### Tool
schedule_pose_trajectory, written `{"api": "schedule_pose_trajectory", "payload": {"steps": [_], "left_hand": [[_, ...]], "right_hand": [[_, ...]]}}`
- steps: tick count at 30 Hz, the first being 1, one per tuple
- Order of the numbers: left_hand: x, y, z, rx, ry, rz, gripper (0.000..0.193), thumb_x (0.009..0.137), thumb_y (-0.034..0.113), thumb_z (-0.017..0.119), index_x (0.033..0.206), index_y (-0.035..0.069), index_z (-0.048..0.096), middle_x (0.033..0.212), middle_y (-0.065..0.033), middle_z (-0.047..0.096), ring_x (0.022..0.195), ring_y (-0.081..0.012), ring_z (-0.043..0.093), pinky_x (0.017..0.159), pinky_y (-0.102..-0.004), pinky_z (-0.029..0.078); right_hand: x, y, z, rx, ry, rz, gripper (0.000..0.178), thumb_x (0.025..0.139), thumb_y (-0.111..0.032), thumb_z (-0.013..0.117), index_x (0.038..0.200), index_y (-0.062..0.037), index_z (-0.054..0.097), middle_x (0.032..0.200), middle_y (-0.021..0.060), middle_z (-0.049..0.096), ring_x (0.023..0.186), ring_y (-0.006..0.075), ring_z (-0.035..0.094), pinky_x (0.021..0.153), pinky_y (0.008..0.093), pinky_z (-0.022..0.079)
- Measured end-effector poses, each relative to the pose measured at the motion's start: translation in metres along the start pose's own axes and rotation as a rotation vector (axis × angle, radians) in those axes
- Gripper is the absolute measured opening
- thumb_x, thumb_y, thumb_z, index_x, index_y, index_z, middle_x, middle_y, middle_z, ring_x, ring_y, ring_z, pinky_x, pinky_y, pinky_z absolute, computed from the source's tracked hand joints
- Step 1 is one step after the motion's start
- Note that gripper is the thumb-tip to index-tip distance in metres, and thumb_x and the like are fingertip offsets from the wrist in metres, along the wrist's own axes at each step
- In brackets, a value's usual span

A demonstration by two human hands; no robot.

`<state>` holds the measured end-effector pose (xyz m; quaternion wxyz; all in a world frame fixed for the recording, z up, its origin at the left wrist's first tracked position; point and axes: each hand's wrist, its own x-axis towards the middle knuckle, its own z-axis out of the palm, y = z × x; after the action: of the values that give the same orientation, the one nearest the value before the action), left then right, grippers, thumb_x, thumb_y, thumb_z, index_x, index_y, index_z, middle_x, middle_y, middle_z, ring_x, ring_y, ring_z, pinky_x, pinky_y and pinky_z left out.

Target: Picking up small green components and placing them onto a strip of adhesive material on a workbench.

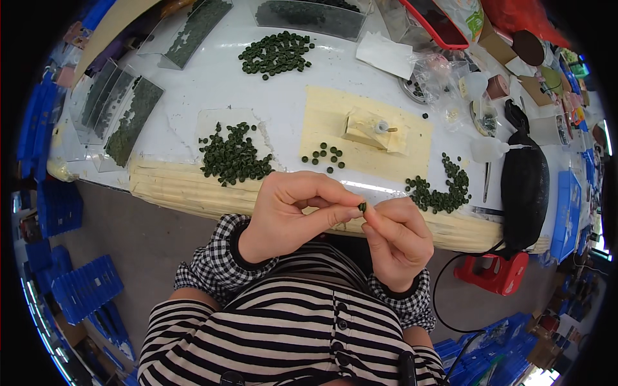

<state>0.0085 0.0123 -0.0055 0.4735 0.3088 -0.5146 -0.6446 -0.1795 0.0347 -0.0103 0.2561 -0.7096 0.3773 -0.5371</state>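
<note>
A small dark green round piece (362,207) is pinched between my two hands, just off the table's front edge. My left hand (290,209) grips it between thumb and forefinger. From the other side, my right hand (402,241) presses its fingertips against the same piece, its other fingers curled in. Several loose green pieces (330,154) lie beyond my hands, some on a cream sheet (412,145). A dense heap of them (232,154) sits to the left, and a curved heap (441,193) to the right.
Farther back lies another green heap (277,55). Clear trays of green pieces (135,122) stand at left. A tape-wrapped block with a small peg (370,130) rests on the sheet. At right are a white dropper bottle (490,149), a black bag (526,186) and a red stool (496,273).
</note>
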Motion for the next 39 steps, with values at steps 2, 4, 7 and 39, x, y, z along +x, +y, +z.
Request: {"api": "schedule_pose_trajectory", "payload": {"steps": [2,4,7,39], "left_hand": [[0.0,0.001,-0.001,0.022,-0.009,0.017,0.016,0.086,-0.003,0.068,0.102,-0.003,0.07,0.094,-0.0108,0.07,0.085,-0.0115,0.067,0.075,-0.0216,0.055],[0.0,0.002,-0.001,0.027,-0.009,0.018,0.016,0.085,-0.003,0.069,0.102,-0.003,0.07,0.094,-0.0109,0.07,0.085,-0.0115,0.067,0.075,-0.0217,0.055],[0.0,0.004,-0.001,0.035,-0.008,0.007,0.016,0.085,-0.003,0.069,0.101,-0.004,0.07,0.094,-0.0111,0.07,0.084,-0.0118,0.067,0.075,-0.0219,0.055],[0.019,-0.021,-0.011,-0.486,0.118,-0.195,0.017,0.094,0.007,0.061,0.109,0.0,0.064,0.102,-0.0144,0.07,0.09,-0.0177,0.069,0.077,-0.0244,0.057]], "right_hand": [[0.0,0.0,0.0,-0.001,-0.003,-0.007,0.036,0.073,0.007,0.075,0.107,-0.0042,0.073,0.082,0.0044,0.063,0.069,0.0167,0.058,0.061,0.0267,0.044],[0.001,0.001,0.0,-0.002,-0.006,-0.014,0.036,0.073,0.007,0.075,0.107,-0.0043,0.073,0.082,0.0043,0.063,0.069,0.0169,0.058,0.061,0.0268,0.044],[0.001,0.001,-0.001,-0.013,-0.021,-0.028,0.037,0.072,0.007,0.075,0.107,-0.0045,0.073,0.083,0.0045,0.063,0.069,0.0174,0.058,0.061,0.027,0.044],[0.05,0.021,-0.017,-0.342,0.176,0.077,0.019,0.079,0.006,0.07,0.097,0.0005,0.068,0.085,0.0101,0.063,0.073,0.0194,0.059,0.064,0.0276,0.048]]}}
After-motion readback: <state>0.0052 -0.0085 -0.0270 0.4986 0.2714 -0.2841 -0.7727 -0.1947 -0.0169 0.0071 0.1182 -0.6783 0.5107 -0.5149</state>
